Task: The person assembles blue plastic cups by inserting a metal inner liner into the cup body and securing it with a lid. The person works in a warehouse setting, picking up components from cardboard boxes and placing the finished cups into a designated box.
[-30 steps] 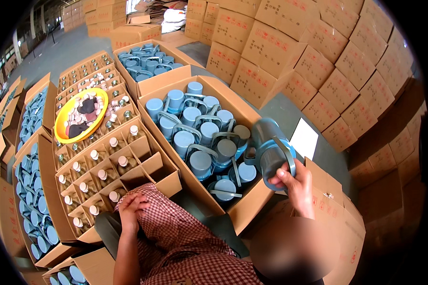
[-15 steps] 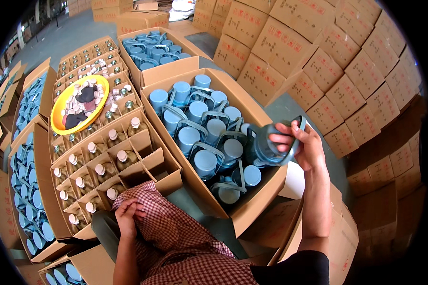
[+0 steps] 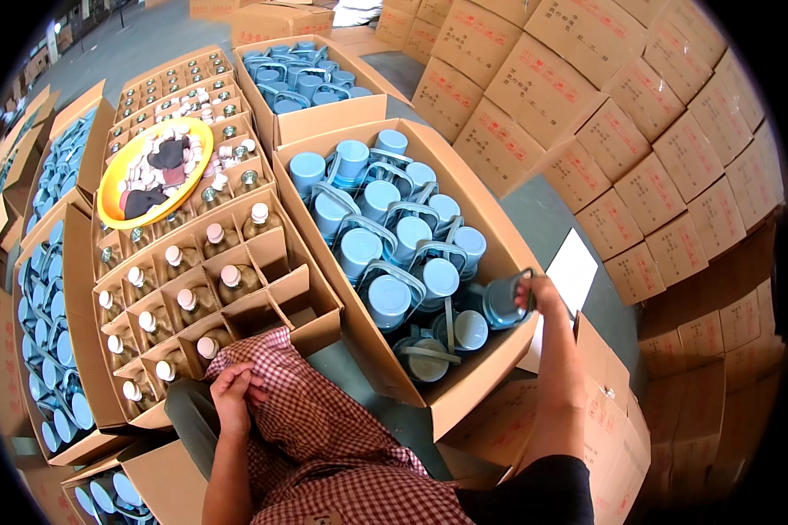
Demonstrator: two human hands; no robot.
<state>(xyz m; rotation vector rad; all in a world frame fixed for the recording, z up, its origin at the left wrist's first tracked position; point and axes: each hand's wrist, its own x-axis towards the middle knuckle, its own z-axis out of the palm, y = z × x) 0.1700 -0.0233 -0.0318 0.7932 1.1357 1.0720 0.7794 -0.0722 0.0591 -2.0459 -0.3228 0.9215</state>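
Jug (image 3: 502, 306), blue: handle (image 3: 531, 300) clamped in right hand (image 3: 547, 297), presumably for control; apron (image 3: 302, 398) beneath half-curled left hand (image 3: 235, 394), its hold unclear.

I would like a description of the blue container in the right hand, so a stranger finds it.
In the middle stands a large open carton of blue containers. At its right corner, near a white sheet, is the container. It alone is held, by the right hand.

whse/packing area | stacked ctns (image 3: 547, 79) | divided btl boxes (image 3: 320, 331) | grey flr (image 3: 534, 219)
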